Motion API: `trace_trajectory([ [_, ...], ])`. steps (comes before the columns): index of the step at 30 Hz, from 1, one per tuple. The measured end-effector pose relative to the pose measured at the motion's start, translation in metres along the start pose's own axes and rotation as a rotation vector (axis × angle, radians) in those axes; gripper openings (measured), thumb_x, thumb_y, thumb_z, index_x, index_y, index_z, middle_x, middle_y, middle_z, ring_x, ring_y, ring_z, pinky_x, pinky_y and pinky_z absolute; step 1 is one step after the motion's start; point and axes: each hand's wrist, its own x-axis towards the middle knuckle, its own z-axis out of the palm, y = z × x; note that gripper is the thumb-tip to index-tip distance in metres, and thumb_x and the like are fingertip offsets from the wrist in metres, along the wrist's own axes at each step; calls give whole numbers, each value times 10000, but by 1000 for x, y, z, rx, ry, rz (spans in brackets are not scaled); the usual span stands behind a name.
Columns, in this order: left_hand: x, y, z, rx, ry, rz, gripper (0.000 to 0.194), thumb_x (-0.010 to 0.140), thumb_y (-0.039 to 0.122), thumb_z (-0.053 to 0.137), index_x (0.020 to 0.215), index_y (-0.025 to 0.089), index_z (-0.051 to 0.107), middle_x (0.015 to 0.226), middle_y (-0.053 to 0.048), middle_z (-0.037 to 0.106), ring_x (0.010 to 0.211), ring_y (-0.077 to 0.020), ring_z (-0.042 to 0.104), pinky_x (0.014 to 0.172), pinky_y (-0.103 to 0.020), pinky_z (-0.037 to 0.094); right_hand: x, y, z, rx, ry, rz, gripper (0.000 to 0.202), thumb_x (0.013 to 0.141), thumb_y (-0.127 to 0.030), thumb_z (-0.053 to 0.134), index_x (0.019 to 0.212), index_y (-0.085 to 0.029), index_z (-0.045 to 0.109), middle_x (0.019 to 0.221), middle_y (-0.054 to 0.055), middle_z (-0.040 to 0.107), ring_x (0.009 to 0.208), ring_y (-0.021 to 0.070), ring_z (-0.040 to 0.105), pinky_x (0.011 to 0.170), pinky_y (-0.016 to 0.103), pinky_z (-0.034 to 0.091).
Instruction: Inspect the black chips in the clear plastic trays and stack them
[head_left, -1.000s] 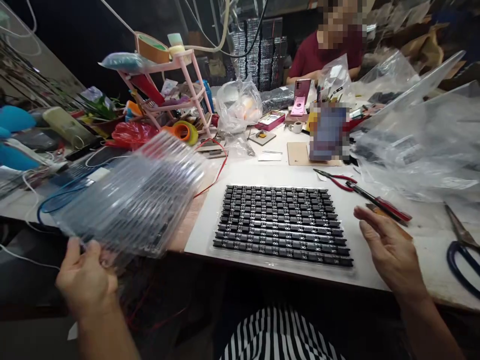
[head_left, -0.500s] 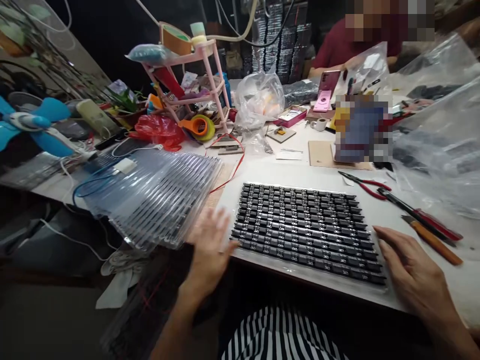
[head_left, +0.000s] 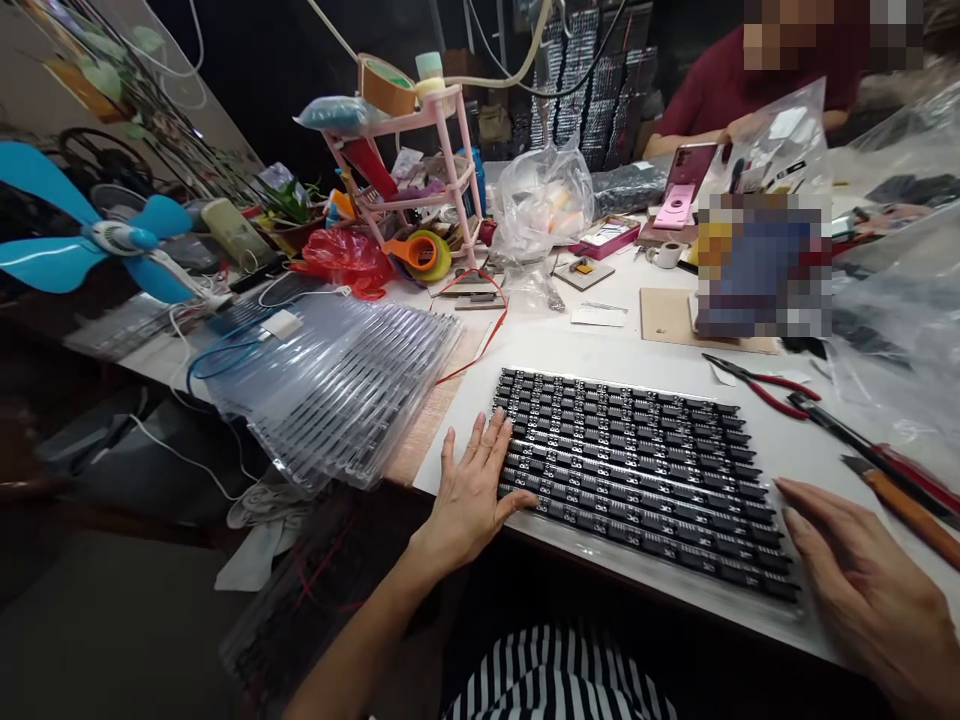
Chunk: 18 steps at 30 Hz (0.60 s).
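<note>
Since half a second ago, the left hand (head_left: 459, 502) has come in from the gap left of the tray of black parts (head_left: 637, 470) and onto that tray's left edge, while the right hand (head_left: 874, 580) stays by its right end. Left of the tray, the stack of clear trays (head_left: 352, 385) lies fanned out, its near corner seeming to overhang the desk (head_left: 637, 352); a cable with a white plug (head_left: 281, 325) rests on top, so a tug on it could drag the stack askew.

At the tray's left edge, the left hand's grip is spread, fingers flat along the rim and thumb over the nearest rows. Pressing hard there could knock parts from their slots. The tray itself sits flat in front of the person, its near side along the front of the desk; a pull toward the body could tip it over that edge and spill the rows.

Just right of the tray, the right hand's grip is loosely parted, pinching nothing; whether it touches the rim I cannot tell. If only one side were lifted, the thin tray would probably bend. Behind the tray's right end lie the pliers (head_left: 765, 385), and to its right the knife (head_left: 911, 510), whose blade could nick a hand swung outward carelessly.
</note>
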Motion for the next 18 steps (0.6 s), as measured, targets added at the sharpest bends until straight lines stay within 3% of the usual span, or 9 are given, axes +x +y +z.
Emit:
trace_trajectory([
  [6, 7, -7, 2, -50, -59, -49, 760, 871, 650, 329, 1491, 234, 186, 1551, -136, 209, 1432, -315, 163, 1113, -609, 110, 1, 1, 1, 45, 14, -37, 353, 833, -499, 470, 1114, -333, 605, 1157, 31, 624, 1074, 288, 589, 1002, 480, 451],
  [10, 4, -5, -1, -39, -46, -47, 756, 871, 647, 324, 1490, 238, 183, 1564, -123, 170, 1441, -319, 115, 1108, -620, 109, 1, 1, 1, 22, 16, -28, 358, 832, -504, 462, 1113, -333, 604, 1162, 38, 625, 1071, 299, 591, 880, 485, 519],
  [14, 0, 2, -6, -14, -36, 34, 786, 843, 670, 344, 1494, 280, 144, 1581, -113, 67, 1444, -343, 49, 1100, -637, 68, 1, 1, 0, 26, 13, -29, 352, 838, -497, 463, 1119, -338, 603, 1173, 27, 621, 1075, 288, 589, 846, 467, 537],
  [18, -6, 11, -3, -2, -69, 127, 782, 831, 668, 392, 1488, 309, 162, 1577, -100, 116, 1438, -366, 67, 1088, -660, 34, 1, 1, 1, 23, 11, -36, 358, 848, -497, 456, 1137, -337, 595, 1183, 18, 612, 1080, 274, 587, 927, 479, 504],
])
